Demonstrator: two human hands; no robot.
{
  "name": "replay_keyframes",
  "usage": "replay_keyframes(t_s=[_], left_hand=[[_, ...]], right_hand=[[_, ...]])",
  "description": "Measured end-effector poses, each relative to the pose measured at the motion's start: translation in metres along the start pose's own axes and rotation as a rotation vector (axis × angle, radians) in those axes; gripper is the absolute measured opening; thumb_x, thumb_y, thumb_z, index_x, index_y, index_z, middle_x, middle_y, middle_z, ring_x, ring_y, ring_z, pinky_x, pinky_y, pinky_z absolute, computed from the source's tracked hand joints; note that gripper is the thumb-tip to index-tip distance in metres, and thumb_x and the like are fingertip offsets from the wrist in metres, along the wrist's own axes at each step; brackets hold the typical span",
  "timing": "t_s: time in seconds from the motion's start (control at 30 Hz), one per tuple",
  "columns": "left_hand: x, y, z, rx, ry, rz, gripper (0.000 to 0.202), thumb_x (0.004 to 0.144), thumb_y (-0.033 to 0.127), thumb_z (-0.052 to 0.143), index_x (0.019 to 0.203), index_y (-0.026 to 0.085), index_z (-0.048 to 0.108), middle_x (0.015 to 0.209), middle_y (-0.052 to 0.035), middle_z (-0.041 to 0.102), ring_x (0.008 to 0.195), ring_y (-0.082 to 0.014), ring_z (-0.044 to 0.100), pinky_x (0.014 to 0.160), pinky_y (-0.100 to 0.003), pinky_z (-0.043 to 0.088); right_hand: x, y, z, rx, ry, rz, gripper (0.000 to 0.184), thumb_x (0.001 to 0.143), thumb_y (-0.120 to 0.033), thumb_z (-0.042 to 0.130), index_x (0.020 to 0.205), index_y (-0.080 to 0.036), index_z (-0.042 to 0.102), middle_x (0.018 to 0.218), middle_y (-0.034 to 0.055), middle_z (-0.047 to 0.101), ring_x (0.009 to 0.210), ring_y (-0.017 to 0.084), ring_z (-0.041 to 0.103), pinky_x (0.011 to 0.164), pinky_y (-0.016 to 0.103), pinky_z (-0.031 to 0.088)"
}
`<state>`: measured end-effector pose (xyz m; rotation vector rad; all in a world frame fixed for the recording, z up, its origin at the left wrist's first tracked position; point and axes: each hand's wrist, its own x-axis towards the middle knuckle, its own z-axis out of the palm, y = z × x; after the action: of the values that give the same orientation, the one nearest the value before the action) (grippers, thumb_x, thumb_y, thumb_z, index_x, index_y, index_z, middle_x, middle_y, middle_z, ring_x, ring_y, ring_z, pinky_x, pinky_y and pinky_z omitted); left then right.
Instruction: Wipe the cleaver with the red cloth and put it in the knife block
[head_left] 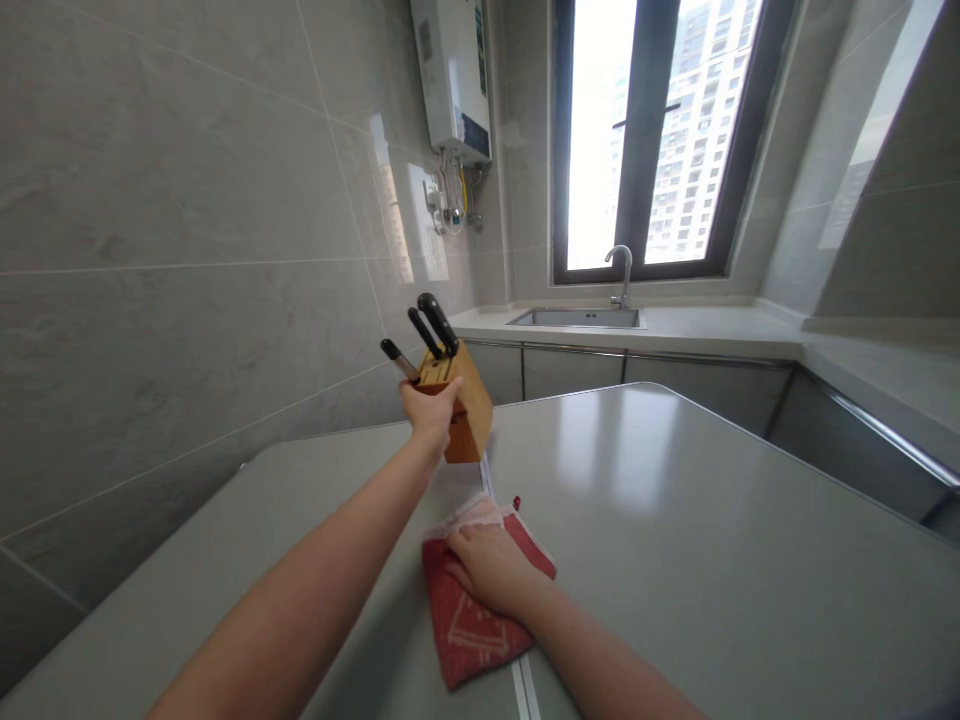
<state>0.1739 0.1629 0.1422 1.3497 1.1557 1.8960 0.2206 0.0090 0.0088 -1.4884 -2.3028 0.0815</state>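
My left hand [431,412] grips the near top edge of a bamboo knife block [471,415], which stands tilted at the far side of the grey table [697,540]. Several black-handled knives [429,328] sit in its slots, their blades hidden. My right hand [491,570] presses down on a red cloth [469,625] with a pale pink folded part, lying on the tabletop nearer to me. Whether the block's base touches the table, I cannot tell.
A pale metal seam [501,560] runs across the tabletop under the cloth. Beyond the table stand grey cabinets [570,372], a steel sink [576,318] with a curved faucet [621,275], and a window [645,140]. A wall-mounted water heater [452,80] hangs on the tiled wall.
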Motion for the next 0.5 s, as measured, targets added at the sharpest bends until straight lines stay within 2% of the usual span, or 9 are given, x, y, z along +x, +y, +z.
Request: replay_keyframes(t_s=[0.13,0.23,0.37,0.5], left_hand=[[0.060,-0.015,-0.067,0.244,0.192,0.055,0.071,0.048,0.035,0.082,0.105,0.017,0.044,0.100,-0.0060,0.059,0.091,-0.0205,0.060,0.082,-0.034,0.049],[0.092,-0.027,-0.123,0.480,0.280,0.097,0.078,0.044,0.040,0.083,0.107,0.014,0.044,0.101,-0.0071,0.058,0.095,-0.0244,0.059,0.085,-0.038,0.047],[0.114,-0.042,-0.187,0.623,0.328,0.085,0.085,0.043,0.044,0.083,0.110,0.010,0.042,0.105,-0.0089,0.057,0.099,-0.0292,0.057,0.086,-0.044,0.044],[0.121,-0.060,-0.229,0.656,0.467,0.027,0.084,0.045,0.044,0.081,0.110,0.009,0.040,0.106,-0.0081,0.057,0.098,-0.0299,0.056,0.084,-0.043,0.045]], right_hand=[[0.001,0.000,0.001,0.004,0.001,0.025,0.023,0.087,-0.034,0.046,0.096,-0.016,0.057,0.096,0.0093,0.064,0.090,0.024,0.058,0.076,0.033,0.038],[0.001,0.001,0.003,0.015,0.012,0.026,0.023,0.087,-0.034,0.046,0.096,-0.016,0.057,0.095,0.0088,0.064,0.090,0.024,0.058,0.076,0.033,0.037],[0.001,0.001,0.002,0.031,0.019,0.027,0.022,0.087,-0.035,0.047,0.095,-0.017,0.057,0.095,0.0083,0.064,0.089,0.024,0.058,0.074,0.032,0.037],[0.000,0.000,0.001,0.049,0.020,0.035,0.021,0.087,-0.034,0.047,0.094,-0.017,0.057,0.095,0.0079,0.064,0.089,0.023,0.058,0.074,0.032,0.036]])
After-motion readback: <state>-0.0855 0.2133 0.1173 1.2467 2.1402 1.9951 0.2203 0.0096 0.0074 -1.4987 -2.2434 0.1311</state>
